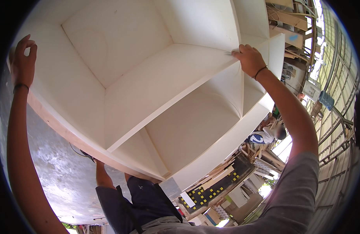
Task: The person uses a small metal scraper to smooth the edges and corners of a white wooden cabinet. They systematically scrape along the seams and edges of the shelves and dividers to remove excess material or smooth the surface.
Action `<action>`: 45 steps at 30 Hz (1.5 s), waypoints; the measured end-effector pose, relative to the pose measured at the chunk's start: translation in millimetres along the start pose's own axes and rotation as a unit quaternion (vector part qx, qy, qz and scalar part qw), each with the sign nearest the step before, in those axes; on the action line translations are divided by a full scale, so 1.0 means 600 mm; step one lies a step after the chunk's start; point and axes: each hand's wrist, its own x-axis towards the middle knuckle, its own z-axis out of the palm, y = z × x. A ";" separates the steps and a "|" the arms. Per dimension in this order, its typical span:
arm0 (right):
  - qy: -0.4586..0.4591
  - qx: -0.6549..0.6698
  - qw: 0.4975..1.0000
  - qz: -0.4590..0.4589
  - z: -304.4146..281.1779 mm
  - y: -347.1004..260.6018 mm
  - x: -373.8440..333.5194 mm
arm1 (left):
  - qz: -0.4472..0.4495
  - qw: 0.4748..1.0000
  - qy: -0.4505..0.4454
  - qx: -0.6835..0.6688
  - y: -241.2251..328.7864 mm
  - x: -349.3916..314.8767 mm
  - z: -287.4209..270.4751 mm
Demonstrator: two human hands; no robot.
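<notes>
A large white cabinet carcass (129,74), split into compartments by panels, fills the view before me. My right hand (250,60) is at the corner where a long divider board (176,105) meets an upright panel (241,89). Its fingers are closed around a small greyish thing pressed to that joint; what it is stays hidden. My left hand (24,64) is raised at the cabinet's far left side, beside the outer panel. Its fingers are curled toward the thumb, with a gap between them, and anything they hold cannot be made out. Both wrists wear a dark band.
Grey concrete floor (51,128) shows at the left. Scrap boards (289,23) are piled at the upper right. A person (264,134) is among timber at the right. Below them lies a dark panel with yellow squares (205,195). A corrugated wall (340,78) rises at the right.
</notes>
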 end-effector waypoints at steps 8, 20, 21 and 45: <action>0.026 -0.060 0.993 -0.101 -0.021 0.005 0.011 | 0.005 1.000 0.007 -0.009 -0.009 0.001 0.011; 0.007 0.030 0.999 0.021 -0.017 -0.001 -0.001 | 0.005 1.000 0.013 -0.008 0.004 -0.001 0.003; 0.024 0.062 0.996 0.052 -0.006 0.002 -0.002 | 0.008 1.000 0.023 -0.011 0.007 0.002 0.003; 0.062 0.291 0.947 0.123 -0.116 -0.408 -0.003 | 0.009 0.998 0.033 -0.045 0.031 0.002 -0.015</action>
